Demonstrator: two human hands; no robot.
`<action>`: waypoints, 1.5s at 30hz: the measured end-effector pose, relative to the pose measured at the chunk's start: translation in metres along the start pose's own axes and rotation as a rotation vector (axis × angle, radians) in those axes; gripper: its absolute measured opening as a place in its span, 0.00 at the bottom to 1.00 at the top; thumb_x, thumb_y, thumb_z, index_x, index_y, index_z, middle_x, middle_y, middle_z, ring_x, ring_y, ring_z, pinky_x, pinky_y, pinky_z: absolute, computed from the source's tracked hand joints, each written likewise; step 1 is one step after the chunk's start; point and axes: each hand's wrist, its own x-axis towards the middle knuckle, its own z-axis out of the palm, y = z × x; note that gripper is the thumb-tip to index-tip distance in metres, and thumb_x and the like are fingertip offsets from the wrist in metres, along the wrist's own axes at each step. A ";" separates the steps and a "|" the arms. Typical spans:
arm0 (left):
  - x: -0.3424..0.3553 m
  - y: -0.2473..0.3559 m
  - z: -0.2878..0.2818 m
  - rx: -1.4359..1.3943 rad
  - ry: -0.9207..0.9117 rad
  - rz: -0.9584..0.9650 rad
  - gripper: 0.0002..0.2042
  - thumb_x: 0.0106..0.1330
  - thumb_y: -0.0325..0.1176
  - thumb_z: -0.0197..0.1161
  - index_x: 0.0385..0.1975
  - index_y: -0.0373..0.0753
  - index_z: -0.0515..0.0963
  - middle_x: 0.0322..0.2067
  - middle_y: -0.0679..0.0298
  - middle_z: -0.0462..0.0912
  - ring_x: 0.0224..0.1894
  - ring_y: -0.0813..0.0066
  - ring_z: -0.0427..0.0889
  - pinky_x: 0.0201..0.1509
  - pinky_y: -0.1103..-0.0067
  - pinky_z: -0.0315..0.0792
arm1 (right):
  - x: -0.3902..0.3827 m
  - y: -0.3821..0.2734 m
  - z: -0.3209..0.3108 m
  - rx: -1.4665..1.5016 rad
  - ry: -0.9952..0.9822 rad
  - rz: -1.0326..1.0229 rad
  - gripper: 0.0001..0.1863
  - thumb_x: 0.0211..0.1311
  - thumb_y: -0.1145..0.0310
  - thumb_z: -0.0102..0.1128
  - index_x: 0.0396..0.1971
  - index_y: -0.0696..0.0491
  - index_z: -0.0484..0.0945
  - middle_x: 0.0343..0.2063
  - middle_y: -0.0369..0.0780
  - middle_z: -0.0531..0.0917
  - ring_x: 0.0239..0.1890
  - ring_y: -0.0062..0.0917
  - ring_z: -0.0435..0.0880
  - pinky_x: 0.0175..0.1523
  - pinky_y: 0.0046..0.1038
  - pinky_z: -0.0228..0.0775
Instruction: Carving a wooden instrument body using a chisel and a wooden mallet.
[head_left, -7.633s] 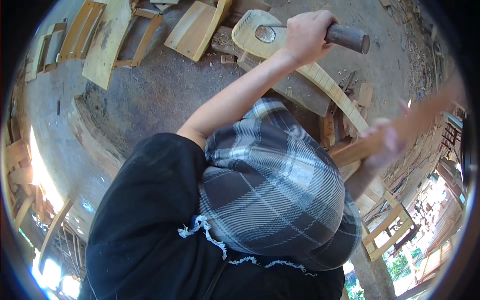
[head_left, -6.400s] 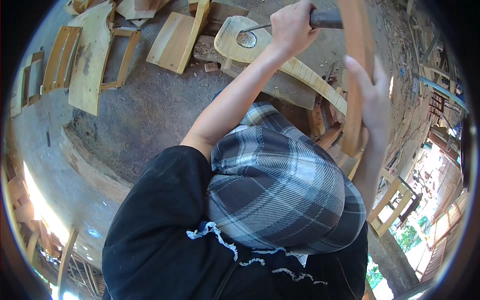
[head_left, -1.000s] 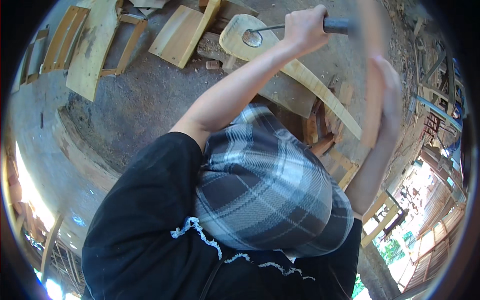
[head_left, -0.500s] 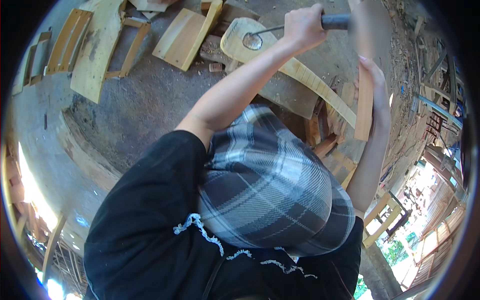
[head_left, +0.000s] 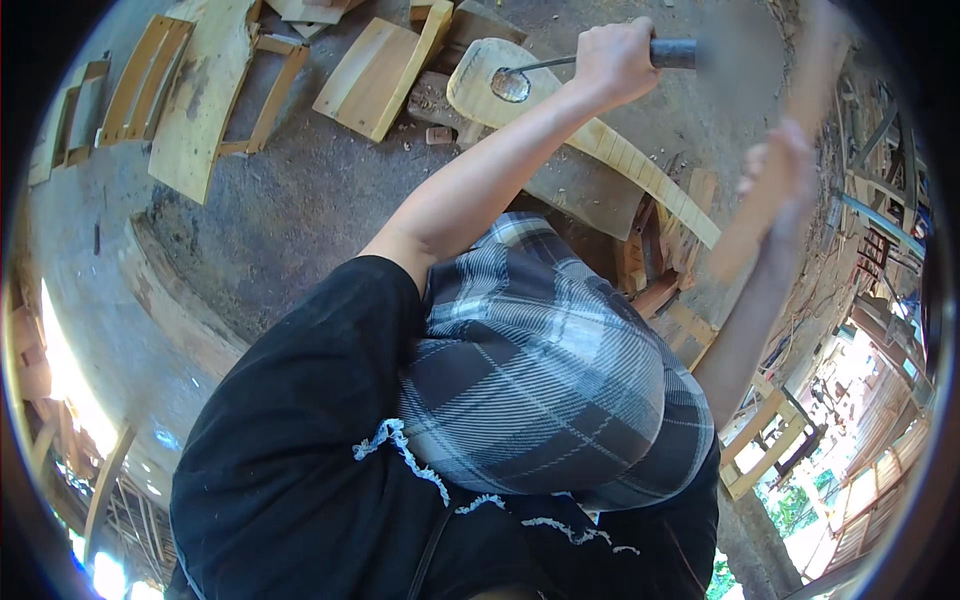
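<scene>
My left hand (head_left: 612,62) is closed round a chisel with a dark cylindrical handle (head_left: 673,52). Its thin bent metal shaft reaches into a rough round hollow (head_left: 512,86) in the broad end of a pale wooden piece (head_left: 478,80), whose long arm with cross marks runs down to the right. At the right, motion-blurred, my right hand (head_left: 780,165) grips a long wooden bar (head_left: 745,230), raised diagonally beside the handle's end. The pale piece lies over a grey board (head_left: 590,195). Plaid cloth (head_left: 540,380) covers my lap.
Curved slatted chair parts (head_left: 140,80), a pale panel (head_left: 195,110), an open frame (head_left: 275,95) and a two-piece board (head_left: 360,80) lie at upper left on a concrete floor (head_left: 230,240). Wood offcuts (head_left: 655,250) lie below the pale piece; another frame (head_left: 760,450) is at lower right.
My right hand and the wooden bar have swung rightward, away from the handle's end, going from nearly upright to diagonal. My left hand keeps the chisel in the hollow.
</scene>
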 end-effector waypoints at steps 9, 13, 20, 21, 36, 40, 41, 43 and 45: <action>-0.004 -0.002 0.005 0.029 -0.107 -0.005 0.09 0.50 0.35 0.62 0.31 0.42 0.77 0.27 0.55 0.83 0.32 0.54 0.83 0.36 0.64 0.75 | 0.003 0.006 -0.002 0.109 0.033 -0.082 0.22 0.57 0.46 0.62 0.33 0.53 0.77 0.25 0.34 0.77 0.25 0.16 0.75 0.31 0.20 0.67; -0.009 -0.006 0.018 0.051 -0.288 -0.012 0.10 0.50 0.36 0.61 0.32 0.44 0.79 0.29 0.55 0.83 0.35 0.55 0.83 0.39 0.64 0.76 | -0.001 0.032 0.021 -0.337 -0.064 -0.049 0.21 0.57 0.47 0.62 0.33 0.53 0.77 0.26 0.34 0.77 0.26 0.16 0.75 0.31 0.18 0.65; -0.004 -0.006 -0.001 -0.108 -0.452 -0.027 0.13 0.45 0.38 0.61 0.32 0.46 0.83 0.27 0.57 0.84 0.34 0.58 0.83 0.40 0.68 0.76 | -0.005 0.054 -0.009 0.021 0.118 0.104 0.22 0.58 0.47 0.60 0.35 0.53 0.74 0.18 0.32 0.73 0.15 0.14 0.72 0.19 0.16 0.64; -0.001 -0.008 -0.008 -0.232 -0.438 -0.041 0.13 0.42 0.38 0.63 0.30 0.45 0.83 0.25 0.58 0.83 0.33 0.59 0.84 0.40 0.69 0.77 | -0.004 0.057 -0.010 0.032 0.117 0.141 0.22 0.58 0.47 0.60 0.35 0.54 0.74 0.17 0.32 0.72 0.15 0.14 0.72 0.19 0.16 0.64; -0.038 -0.020 -0.201 -0.782 0.502 -0.138 0.05 0.57 0.26 0.64 0.31 0.39 0.76 0.22 0.68 0.75 0.22 0.81 0.73 0.28 0.81 0.66 | -0.022 0.216 0.037 -0.059 0.246 -0.230 0.25 0.52 0.57 0.70 0.43 0.59 0.75 0.37 0.41 0.83 0.40 0.22 0.81 0.46 0.25 0.71; -0.046 -0.058 -0.216 -0.207 0.091 -0.365 0.10 0.54 0.31 0.70 0.30 0.37 0.76 0.18 0.69 0.74 0.16 0.83 0.70 0.21 0.84 0.64 | -0.020 0.228 0.035 -0.034 0.310 -0.245 0.24 0.50 0.58 0.71 0.40 0.59 0.74 0.36 0.43 0.83 0.40 0.23 0.81 0.45 0.26 0.72; -0.048 -0.068 -0.213 -0.124 -0.088 -0.517 0.12 0.53 0.34 0.72 0.29 0.37 0.76 0.16 0.69 0.74 0.14 0.83 0.69 0.18 0.84 0.63 | -0.020 0.227 0.036 -0.014 0.290 -0.242 0.24 0.50 0.59 0.72 0.40 0.59 0.74 0.35 0.43 0.83 0.40 0.22 0.81 0.45 0.27 0.72; -0.063 -0.090 -0.192 -0.027 -0.241 -0.682 0.17 0.49 0.41 0.75 0.24 0.36 0.74 0.13 0.68 0.72 0.10 0.82 0.68 0.12 0.81 0.58 | -0.027 0.230 0.032 0.013 0.276 -0.225 0.26 0.50 0.59 0.72 0.43 0.60 0.74 0.37 0.43 0.83 0.41 0.22 0.81 0.46 0.26 0.72; -0.072 -0.094 -0.161 -0.030 -0.312 -0.747 0.21 0.47 0.44 0.77 0.20 0.35 0.73 0.11 0.68 0.70 0.08 0.80 0.68 0.10 0.79 0.59 | -0.036 0.240 0.021 0.042 0.289 -0.288 0.29 0.50 0.58 0.71 0.46 0.62 0.73 0.39 0.43 0.83 0.43 0.23 0.81 0.48 0.26 0.71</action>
